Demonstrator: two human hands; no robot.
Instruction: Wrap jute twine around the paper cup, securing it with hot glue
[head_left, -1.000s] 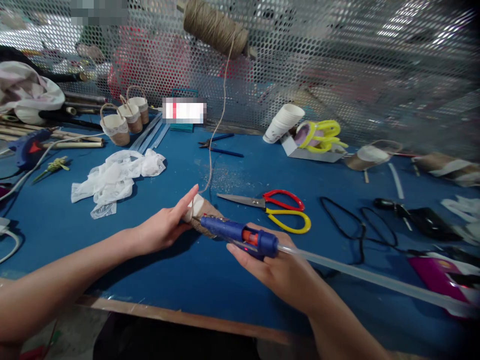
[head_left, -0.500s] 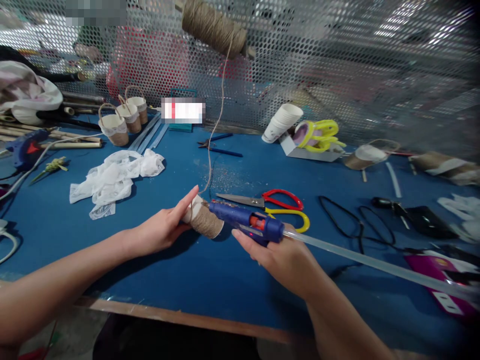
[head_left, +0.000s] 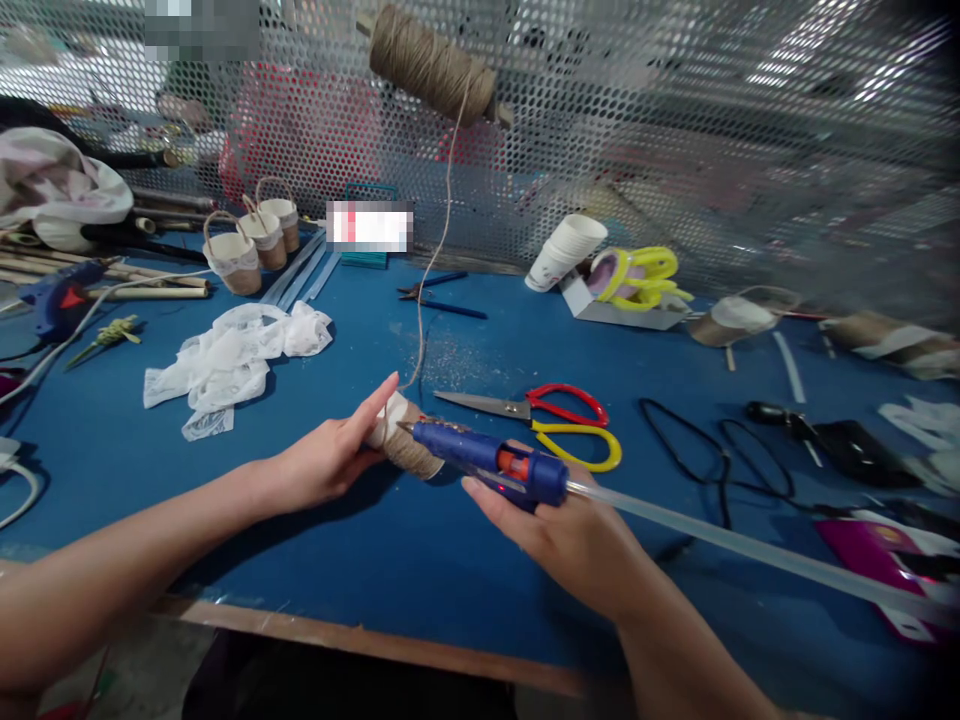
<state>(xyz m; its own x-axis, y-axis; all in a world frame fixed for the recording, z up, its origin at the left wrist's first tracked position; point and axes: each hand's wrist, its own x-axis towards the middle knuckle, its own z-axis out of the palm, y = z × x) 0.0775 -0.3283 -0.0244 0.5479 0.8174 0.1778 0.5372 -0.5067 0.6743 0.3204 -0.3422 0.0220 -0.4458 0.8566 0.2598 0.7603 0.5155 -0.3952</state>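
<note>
My left hand (head_left: 330, 452) is closed round a white paper cup (head_left: 409, 448), tilted on its side and partly wrapped in brown twine. A strand of twine (head_left: 448, 215) runs from the cup up to a large spool (head_left: 433, 65) at the perforated screen. In my right hand (head_left: 559, 525) is a blue hot glue gun (head_left: 487, 460) with a long clear glue stick (head_left: 697, 535) out of its back. The nozzle is at the cup's side, by the edge of the wound twine; whether it touches cannot be made out.
Scissors (head_left: 540, 412) with red and yellow handles lie just beyond the glue gun. White lace (head_left: 225, 360), small twine baskets (head_left: 234, 265) and a second glue gun (head_left: 64, 298) are at left. Pliers (head_left: 442, 295), stacked cups (head_left: 564, 250) and a black cord (head_left: 724, 450) lie further off.
The glue gun's nozzle has shifted slightly left and down along the cup. My left hand and the cup stay almost where they were; the view has moved a little.
</note>
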